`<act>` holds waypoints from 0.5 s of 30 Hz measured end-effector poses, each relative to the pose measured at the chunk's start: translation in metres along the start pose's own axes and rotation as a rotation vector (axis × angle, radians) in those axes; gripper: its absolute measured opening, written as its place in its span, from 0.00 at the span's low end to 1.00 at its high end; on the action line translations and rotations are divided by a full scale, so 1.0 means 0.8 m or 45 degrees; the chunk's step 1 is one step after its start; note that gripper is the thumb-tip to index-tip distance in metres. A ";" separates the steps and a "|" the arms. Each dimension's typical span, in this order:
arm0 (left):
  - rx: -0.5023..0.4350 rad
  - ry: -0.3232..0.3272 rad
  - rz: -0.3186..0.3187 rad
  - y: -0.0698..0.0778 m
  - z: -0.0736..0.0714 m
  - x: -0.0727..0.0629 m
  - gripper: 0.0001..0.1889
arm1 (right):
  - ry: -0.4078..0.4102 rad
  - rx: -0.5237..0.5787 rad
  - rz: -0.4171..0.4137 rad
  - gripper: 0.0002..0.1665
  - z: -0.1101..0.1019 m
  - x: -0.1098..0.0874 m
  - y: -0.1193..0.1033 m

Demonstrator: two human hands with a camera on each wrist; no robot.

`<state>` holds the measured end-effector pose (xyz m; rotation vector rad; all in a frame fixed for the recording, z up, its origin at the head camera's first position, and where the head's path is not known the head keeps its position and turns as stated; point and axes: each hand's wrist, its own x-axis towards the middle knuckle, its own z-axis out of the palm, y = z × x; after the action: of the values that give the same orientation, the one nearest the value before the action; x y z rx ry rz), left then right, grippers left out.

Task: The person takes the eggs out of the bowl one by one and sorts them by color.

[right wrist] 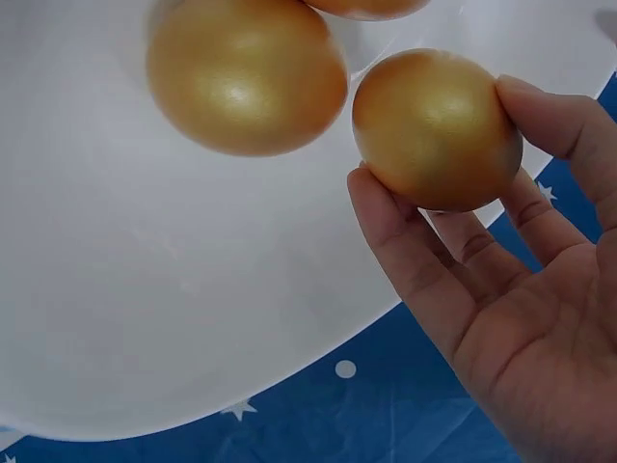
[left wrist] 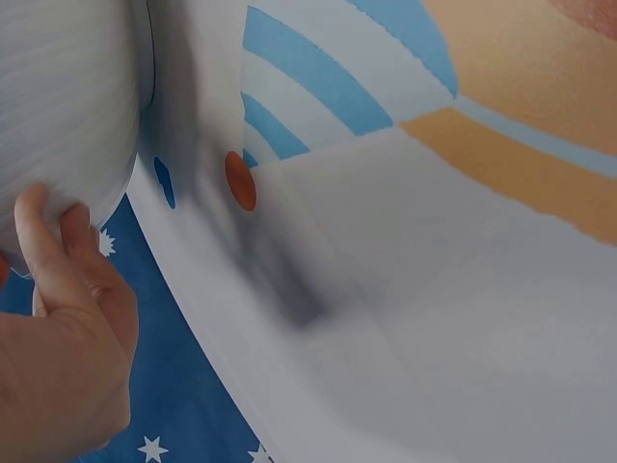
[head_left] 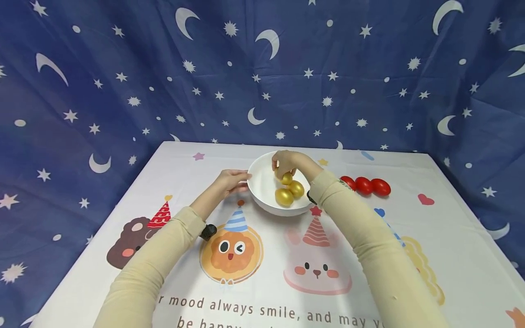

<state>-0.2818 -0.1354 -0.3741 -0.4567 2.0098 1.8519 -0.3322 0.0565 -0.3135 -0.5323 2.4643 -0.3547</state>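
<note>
A white bowl stands on the printed tablecloth, with shiny golden eggs inside. My left hand holds the bowl's left side, thumb at the rim and fingers against the outer wall. In the left wrist view, the fingertips of that hand touch the bowl's wall. Inside the bowl, my right hand pinches one golden egg between thumb and fingers. Two more golden eggs, one nearer the front and one to its right, lie close by. Fingers partly cover the held egg in the head view.
Three red eggs lie in a row to the right of the bowl, the leftmost partly behind the right sleeve. The white tablecloth bears cartoon prints and lettering. A blue curtain with moons and stars hangs behind the table.
</note>
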 end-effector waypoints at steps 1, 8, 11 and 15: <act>0.001 0.000 0.002 0.000 -0.001 0.000 0.26 | 0.002 0.001 -0.009 0.17 0.000 -0.001 0.000; -0.005 0.000 0.000 0.002 -0.002 -0.003 0.25 | 0.042 -0.026 -0.052 0.20 -0.002 -0.010 0.004; -0.007 -0.013 0.005 0.002 0.000 -0.003 0.25 | 0.059 -0.019 -0.080 0.21 -0.003 -0.016 0.008; -0.014 -0.016 0.008 0.002 0.000 -0.002 0.25 | 0.088 0.003 -0.126 0.21 -0.004 -0.024 0.011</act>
<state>-0.2812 -0.1351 -0.3716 -0.4406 1.9960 1.8661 -0.3223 0.0735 -0.3048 -0.6526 2.5094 -0.4219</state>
